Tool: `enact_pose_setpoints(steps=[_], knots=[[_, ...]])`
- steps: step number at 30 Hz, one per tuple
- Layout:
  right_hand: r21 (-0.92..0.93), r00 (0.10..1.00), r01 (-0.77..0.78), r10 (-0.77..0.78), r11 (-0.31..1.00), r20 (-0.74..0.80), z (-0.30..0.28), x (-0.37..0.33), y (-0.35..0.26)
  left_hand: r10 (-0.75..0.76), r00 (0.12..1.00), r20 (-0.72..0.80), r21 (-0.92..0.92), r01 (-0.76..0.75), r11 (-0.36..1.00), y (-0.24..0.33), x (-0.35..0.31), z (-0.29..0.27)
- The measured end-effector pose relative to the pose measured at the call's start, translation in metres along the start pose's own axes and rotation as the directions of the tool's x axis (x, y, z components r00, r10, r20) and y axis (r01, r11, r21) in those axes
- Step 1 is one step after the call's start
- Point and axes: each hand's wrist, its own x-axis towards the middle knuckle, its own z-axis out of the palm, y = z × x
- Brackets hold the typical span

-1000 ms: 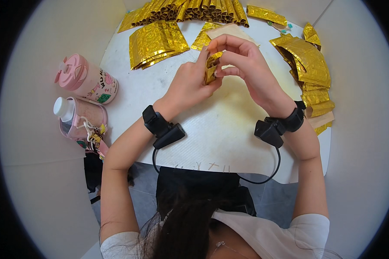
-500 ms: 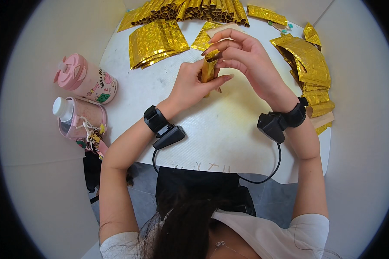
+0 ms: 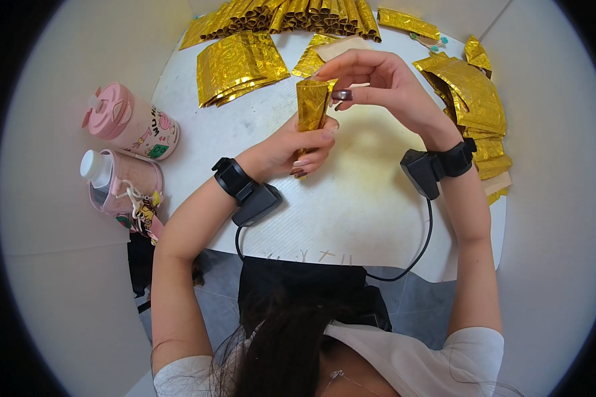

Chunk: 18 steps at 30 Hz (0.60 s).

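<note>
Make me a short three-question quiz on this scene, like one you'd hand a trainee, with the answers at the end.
1. Which hand is wrapped around the gold foil tube?
2. True or false: the pink-lidded cup is on the left side of the picture.
3. Where on the table are the stacked gold rolls? A) near edge; B) middle; C) far edge.

Key
1. The left hand.
2. True.
3. C.
</note>
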Motion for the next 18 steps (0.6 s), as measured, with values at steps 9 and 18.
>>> enact_pose_setpoints(steps=[9,18], knots=[[-0.303,1.000,0.003,-0.003,0.953,-0.001,-0.007,0.001,0.015,-0.081,0.990,0.114,0.011,0.080,0.997,0.011,0.003,-0.006],[-0.541,0.970,-0.156,0.024,0.827,-0.243,-0.029,-0.001,0.017,0.215,0.928,-0.305,0.581,0.002,0.814,0.028,0.012,-0.048]])
